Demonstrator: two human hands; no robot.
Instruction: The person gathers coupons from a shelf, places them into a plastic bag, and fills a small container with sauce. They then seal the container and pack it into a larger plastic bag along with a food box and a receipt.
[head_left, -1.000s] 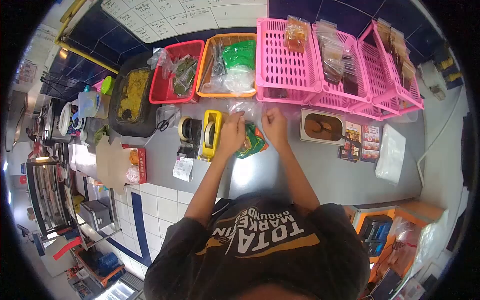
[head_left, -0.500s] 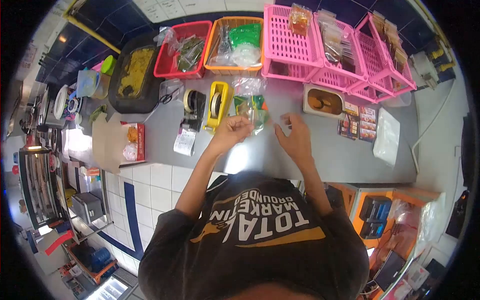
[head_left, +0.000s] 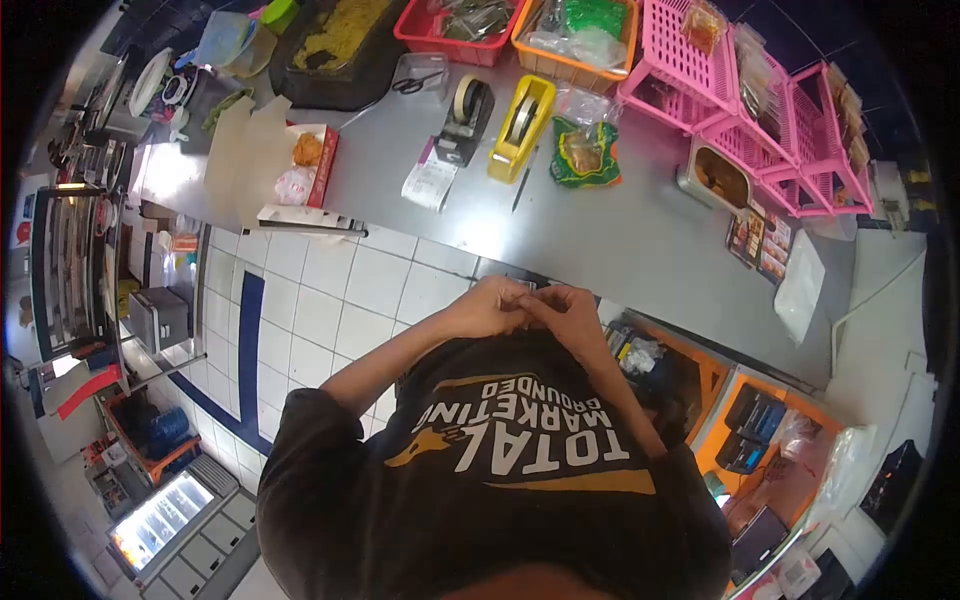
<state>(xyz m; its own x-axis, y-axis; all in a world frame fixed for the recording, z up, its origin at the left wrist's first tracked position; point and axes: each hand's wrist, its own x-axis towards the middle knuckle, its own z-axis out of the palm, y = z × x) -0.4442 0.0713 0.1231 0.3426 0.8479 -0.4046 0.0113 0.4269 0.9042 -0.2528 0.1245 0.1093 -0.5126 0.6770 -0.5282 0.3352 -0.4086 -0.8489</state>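
Just off the counter's front edge, close to the black shirt, my left hand and my right hand meet with their fingertips pinched together. Whatever they hold, if anything, is hidden by the fingers. Beyond them on the counter lies a green packet with a clear front. A yellow tape dispenser stands left of that packet, then a black tape dispenser with a white printed receipt at its front.
An open red-and-white box with fried food sits left on the steel counter. Along the back are a black tray, a red basket, an orange basket and pink baskets. A metal container stands at right.
Both hands have come back from the green packet toward my body and joined. My right hand's spread fingers have closed. The view has shifted, so the counter sits higher.
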